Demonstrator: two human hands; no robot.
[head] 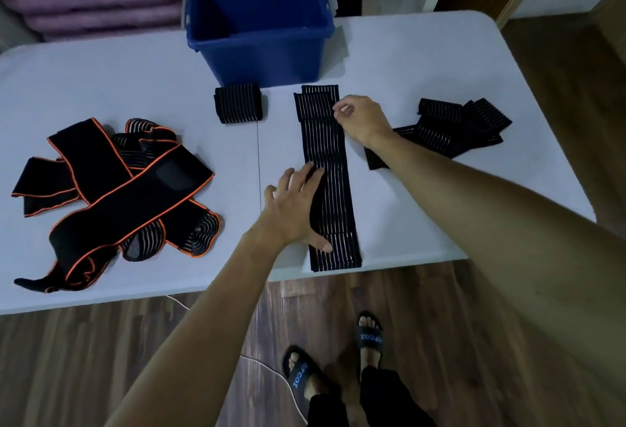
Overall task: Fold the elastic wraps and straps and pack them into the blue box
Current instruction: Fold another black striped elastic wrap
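Two bare hands are laid on a long black striped wrap (327, 176) that is stretched flat from the near edge of the worktop (423, 64) toward the far edge, close to the middle. The left hand (294, 210) is pressed flat on the near half of the wrap, fingers (313, 174) straight and spread wide, thumb resting near the wrap's near end. The right hand (362, 120) is placed at the far end of the wrap, where the fabric is doubled back on itself; its fingertips are curled and seen pinching the right edge of that fold.

A blue box (261, 20) is stood open at the far edge of the worktop, and nothing can be seen inside it. A small folded black wrap (238, 103) is set just in front of the box, touching or nearly touching its near wall. A loose pile of black striped wraps (457, 125) is left toward the right edge, partly hidden behind the right forearm. A tangled heap of black straps with orange trim (115, 189) is spread near the left edge, reaching almost to the near edge.

Wooden floor (84, 369) and two feet in black slippers (369, 335) are seen below the near edge.
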